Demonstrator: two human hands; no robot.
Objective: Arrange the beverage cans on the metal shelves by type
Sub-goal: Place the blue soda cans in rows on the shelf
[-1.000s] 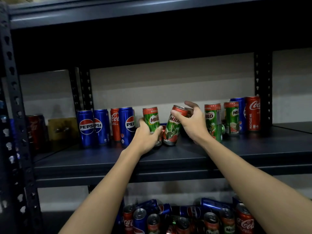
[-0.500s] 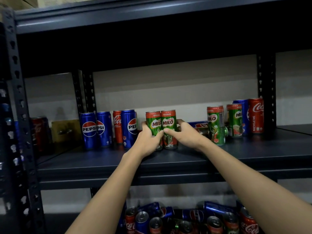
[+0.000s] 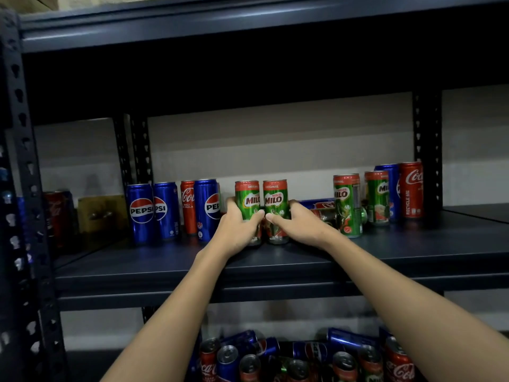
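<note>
a: where are the two milo cans?

b: the left milo can (image 3: 247, 208) and the right milo can (image 3: 276, 208) stand upright, side by side and touching, near the middle of the metal shelf (image 3: 275, 264).

a: and the hands?

b: the left hand (image 3: 239, 229) is curled round the left can, thumb across its front. the right hand (image 3: 298, 226) wraps the right can the same way. the two thumb tips nearly meet between the cans.

a: what's next to them?

b: to the left, a pepsi can (image 3: 207, 209) just beside the left hand, a coca-cola can (image 3: 188, 206) behind it, then two more pepsi cans (image 3: 153, 212). to the right, some cans lying on their sides (image 3: 321, 209), then two upright milo cans (image 3: 347, 205), a blue can (image 3: 392, 186) and a red coca-cola can (image 3: 411, 188) by the shelf post (image 3: 427, 150).

a: below?

b: a heap of mixed cans (image 3: 303, 357) on a lower level, some standing, some tipped over.
</note>
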